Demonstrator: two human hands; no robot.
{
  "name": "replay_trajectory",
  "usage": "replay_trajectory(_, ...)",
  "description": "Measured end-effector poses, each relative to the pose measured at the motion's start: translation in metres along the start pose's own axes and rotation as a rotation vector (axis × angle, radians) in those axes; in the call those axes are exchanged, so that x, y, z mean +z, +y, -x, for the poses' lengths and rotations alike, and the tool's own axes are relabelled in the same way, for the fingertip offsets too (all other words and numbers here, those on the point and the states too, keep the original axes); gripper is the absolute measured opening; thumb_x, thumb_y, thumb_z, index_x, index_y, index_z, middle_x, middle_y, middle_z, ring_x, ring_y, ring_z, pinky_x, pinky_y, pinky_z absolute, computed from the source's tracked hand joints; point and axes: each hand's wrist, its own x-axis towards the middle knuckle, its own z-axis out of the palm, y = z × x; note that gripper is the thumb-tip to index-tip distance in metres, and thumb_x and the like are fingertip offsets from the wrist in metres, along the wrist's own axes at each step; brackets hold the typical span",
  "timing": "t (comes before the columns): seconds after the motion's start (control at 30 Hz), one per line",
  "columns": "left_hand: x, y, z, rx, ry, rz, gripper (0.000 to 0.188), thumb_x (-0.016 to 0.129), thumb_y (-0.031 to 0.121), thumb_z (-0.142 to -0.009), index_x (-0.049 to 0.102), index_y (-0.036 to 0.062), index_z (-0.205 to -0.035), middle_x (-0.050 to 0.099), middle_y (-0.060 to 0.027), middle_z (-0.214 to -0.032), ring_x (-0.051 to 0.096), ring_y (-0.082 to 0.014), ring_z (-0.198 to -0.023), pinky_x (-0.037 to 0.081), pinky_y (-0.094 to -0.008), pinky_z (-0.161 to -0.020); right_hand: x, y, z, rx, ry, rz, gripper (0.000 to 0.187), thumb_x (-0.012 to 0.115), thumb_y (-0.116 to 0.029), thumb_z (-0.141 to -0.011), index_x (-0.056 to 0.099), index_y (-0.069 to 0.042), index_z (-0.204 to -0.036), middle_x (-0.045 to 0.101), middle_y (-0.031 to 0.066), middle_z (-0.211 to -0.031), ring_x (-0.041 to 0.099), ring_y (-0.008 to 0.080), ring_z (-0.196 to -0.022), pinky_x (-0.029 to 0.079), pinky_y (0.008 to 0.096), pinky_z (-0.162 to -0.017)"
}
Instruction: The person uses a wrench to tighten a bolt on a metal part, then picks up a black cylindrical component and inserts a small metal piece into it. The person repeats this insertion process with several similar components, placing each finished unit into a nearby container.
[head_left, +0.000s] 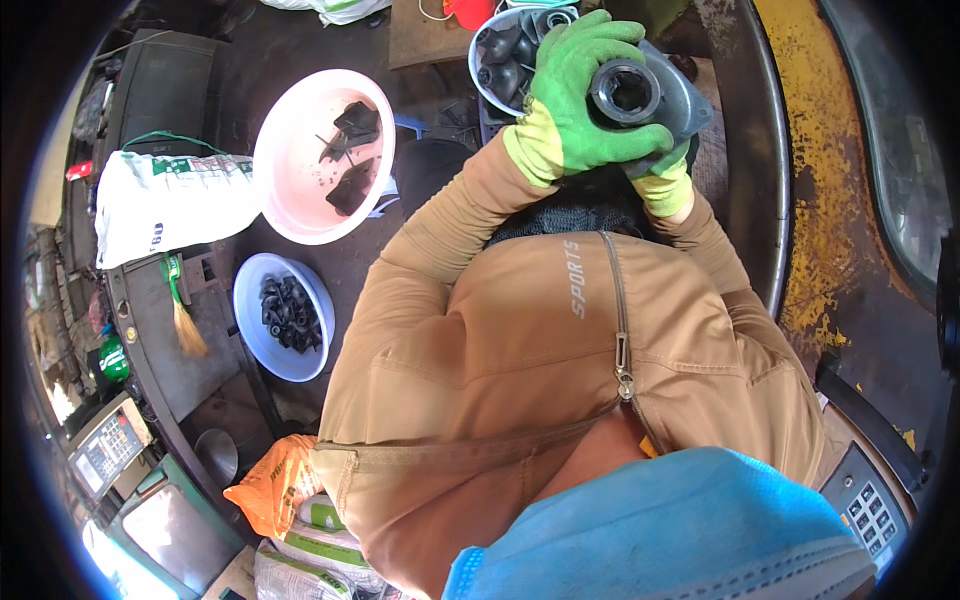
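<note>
Black part (674, 92) in hand: I hold it up in front of my chest at a cluttered work station, its round collar facing up toward my eyes. My left hand (588, 100), in a green glove, is wrapped around the collar, fingers curled over the upper side and thumb along the lower. My right hand (668, 174) sits below and behind the piece; its fingers are mostly hidden, so I cannot tell how they are set. Just beyond my left hand, a pale basin (475, 75) holds more dark pieces. Off to my left, a pink basin (285, 150) carries a few flat dark scraps, and a blue basin (247, 318) has a heap of small black bits. A worn yellow panel (805, 160) stands to my right. The step, as I judge it, is handling this one piece while it is clear of the basins; any next move calls for a firm grip on the collar and a steady right hand beneath.
</note>
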Motion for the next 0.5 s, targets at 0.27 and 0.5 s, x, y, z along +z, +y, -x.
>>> replay_trajectory(0.27, -0.014, 0.0, -0.009, -0.2, -0.172, 0.499, 0.054, 0.089, 0.021, -0.061, 0.065, 0.0038, -0.105, 0.068, -0.0125, -0.114, 0.066, -0.0253, -0.102, 0.051, -0.0367, -0.091, 0.0, -0.031, -0.017, 0.197, -0.07, -0.392, 0.055, 0.079, -0.013, -0.076, 0.056, -0.005, -0.126, 0.063, 0.0092, -0.118, 0.063, 0.022, -0.105, 0.052, 0.0333, -0.088)
replay_trajectory(0.5, -0.021, -0.006, -0.002, -0.284, -0.401, 0.641, 0.054, 0.087, 0.014, -0.063, 0.067, 0.0013, -0.111, 0.07, -0.0126, -0.114, 0.066, -0.0207, -0.104, 0.052, -0.0344, -0.094, -0.028, -0.026, -0.019, 0.326, -0.502, -0.385, 0.061, 0.085, -0.017, -0.073, 0.058, -0.006, -0.126, 0.065, 0.0079, -0.118, 0.063, 0.0201, -0.108, 0.051, 0.0341, -0.091)
